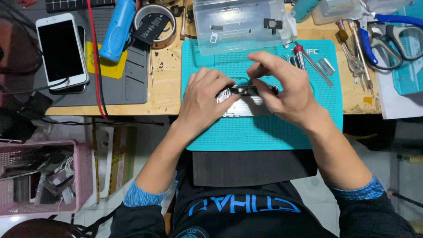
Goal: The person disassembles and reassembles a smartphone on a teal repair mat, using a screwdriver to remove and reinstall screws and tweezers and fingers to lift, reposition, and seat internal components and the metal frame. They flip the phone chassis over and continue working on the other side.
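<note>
My left hand [203,100] clamps the opened phone [244,102] flat on the teal mat [264,132] so my right hand [282,90], pinching a thin tool [254,76], can probe steadily.

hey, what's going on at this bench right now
A person is working on an opened phone lying on a teal work mat. The left hand steadies the phone while the right hand pinches a thin tool down onto its upper edge. A clear parts box sits behind the mat, and a white phone lies off to the left.
</note>
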Available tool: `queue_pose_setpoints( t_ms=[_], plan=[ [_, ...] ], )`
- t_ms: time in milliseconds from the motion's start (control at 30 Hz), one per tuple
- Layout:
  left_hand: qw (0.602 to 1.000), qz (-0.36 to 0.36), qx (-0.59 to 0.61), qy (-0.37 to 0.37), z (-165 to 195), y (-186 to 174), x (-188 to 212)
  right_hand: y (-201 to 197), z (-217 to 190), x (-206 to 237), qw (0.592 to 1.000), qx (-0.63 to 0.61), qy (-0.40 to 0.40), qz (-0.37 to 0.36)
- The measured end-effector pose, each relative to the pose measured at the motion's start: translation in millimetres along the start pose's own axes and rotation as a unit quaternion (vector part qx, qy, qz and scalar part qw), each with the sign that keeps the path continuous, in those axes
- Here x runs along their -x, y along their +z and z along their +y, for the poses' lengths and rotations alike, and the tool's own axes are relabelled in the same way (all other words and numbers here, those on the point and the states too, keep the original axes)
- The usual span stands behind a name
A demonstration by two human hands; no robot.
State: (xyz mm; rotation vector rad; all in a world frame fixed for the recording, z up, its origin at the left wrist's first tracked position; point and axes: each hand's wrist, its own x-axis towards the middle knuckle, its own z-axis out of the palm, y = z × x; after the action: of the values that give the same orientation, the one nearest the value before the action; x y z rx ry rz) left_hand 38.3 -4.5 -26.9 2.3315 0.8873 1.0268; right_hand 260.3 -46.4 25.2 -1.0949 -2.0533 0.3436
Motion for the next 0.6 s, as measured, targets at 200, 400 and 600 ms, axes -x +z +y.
queue_pose_setpoints(
  t_ms=[200,400,600],
  plan=[
    [1.000,-0.004,0.003,0.000,-0.4,-1.2,1.8,7.4,-0.5,4.9,1.000,0.000,0.026,0.018],
    [1.000,-0.005,-0.003,-0.001,1.3,-2.1,0.3,9.6,-5.5,3.5,0.999,0.006,0.042,0.028],
    [1.000,-0.002,-0.005,-0.002,2.2,-2.0,0.0,6.2,-7.6,1.1,0.997,0.076,0.022,0.016]
  ],
)
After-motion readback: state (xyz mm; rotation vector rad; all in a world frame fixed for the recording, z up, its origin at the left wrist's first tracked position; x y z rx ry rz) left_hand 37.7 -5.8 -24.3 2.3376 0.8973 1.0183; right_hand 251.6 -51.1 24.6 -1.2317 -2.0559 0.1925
